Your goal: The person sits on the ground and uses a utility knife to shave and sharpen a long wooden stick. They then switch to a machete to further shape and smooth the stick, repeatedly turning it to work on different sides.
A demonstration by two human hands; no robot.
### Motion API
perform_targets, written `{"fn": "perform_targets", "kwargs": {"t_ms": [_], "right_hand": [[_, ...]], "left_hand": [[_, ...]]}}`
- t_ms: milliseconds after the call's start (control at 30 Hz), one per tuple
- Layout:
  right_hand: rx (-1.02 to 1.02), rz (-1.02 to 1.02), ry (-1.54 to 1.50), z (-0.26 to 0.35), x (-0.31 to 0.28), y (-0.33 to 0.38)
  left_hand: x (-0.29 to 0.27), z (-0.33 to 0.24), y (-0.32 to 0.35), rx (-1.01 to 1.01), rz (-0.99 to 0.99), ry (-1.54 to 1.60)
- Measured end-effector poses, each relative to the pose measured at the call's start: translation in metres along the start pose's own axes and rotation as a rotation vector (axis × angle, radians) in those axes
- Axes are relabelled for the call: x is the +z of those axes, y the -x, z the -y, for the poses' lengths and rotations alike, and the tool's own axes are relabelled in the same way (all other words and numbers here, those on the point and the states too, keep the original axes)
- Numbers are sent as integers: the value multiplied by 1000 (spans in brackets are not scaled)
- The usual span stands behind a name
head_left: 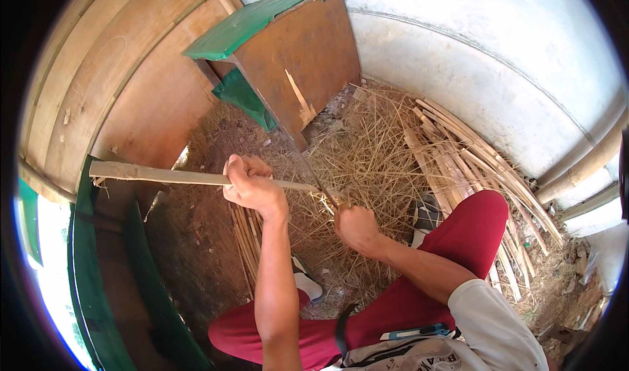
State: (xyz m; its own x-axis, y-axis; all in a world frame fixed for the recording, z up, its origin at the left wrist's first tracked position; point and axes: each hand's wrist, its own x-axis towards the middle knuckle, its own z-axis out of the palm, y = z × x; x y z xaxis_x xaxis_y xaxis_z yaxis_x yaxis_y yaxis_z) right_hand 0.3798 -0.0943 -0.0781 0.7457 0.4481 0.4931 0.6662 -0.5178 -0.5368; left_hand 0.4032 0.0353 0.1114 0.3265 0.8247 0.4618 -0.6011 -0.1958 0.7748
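Head view: the person sits low on the ground with red-trousered knees drawn up, both bare forearms coming in from the lower edge. The left hand (252, 186) is clenched around a long pale bamboo strip (164, 174), gripping it near its middle; the strip runs nearly level, its free end reaching out to the left over a dark green panel (98, 292). The right hand (356, 227) is closed around the handle of a thin dark knife (313, 174), whose blade rises up and to the left and meets the strip's right end, just beside the left hand. The two hands sit near each other, the strip lying between them and slightly above the right one.

No labels or signs can be read. A brown wooden box with a green top (288, 43) stands tilted against the white wall (472, 63) at upper centre. Loose dry straw (367, 148) covers the ground beyond the hands, and a pile of split bamboo slats (472, 161) lies to the right, along the wall. A bundle of thinner slats (246, 240) lies under the left forearm.
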Motion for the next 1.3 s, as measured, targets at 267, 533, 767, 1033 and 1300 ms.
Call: {"fn": "perform_targets", "kwargs": {"t_ms": [267,533,767,1033,1300], "right_hand": [[-57,-11,-107,32,-26,8],[5,-21,-157,40,-34,0],[54,5,-47,6,-15,2],[35,41,-163,41,-42,-9],[370,275,-46,-34,38,32]], "left_hand": [[-6,4,-1,19,-113,-41],[-16,3,-8,38,-59,-12],[-33,8,-11,-84,491,286],[-42,7,-10,-139,538,322],[-53,1,-16,1,171,123]]}}
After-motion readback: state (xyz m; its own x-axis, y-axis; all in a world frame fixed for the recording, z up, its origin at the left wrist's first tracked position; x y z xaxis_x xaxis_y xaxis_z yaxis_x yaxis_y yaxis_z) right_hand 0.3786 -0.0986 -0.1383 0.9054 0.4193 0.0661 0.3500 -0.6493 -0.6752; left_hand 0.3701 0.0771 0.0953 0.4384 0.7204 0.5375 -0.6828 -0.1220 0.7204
